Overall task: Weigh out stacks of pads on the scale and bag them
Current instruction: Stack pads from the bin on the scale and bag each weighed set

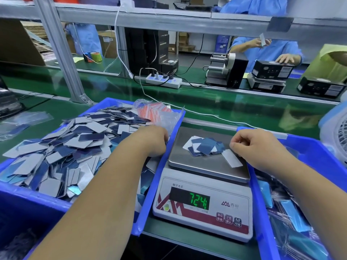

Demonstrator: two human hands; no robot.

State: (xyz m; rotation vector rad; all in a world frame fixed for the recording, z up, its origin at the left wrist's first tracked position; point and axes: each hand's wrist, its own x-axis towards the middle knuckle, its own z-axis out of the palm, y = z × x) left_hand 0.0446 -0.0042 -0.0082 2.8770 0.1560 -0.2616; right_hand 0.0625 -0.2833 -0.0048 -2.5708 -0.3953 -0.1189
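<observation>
pads heaped on the scale — display lit green
left hand grip curled in the blue bin, contents unclear; right hand pinches a white pad.

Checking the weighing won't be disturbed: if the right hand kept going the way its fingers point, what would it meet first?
Likely the loose pile of pads on the scale pan: the right hand points leftward toward it. Its height above the pan is unclear.
</observation>
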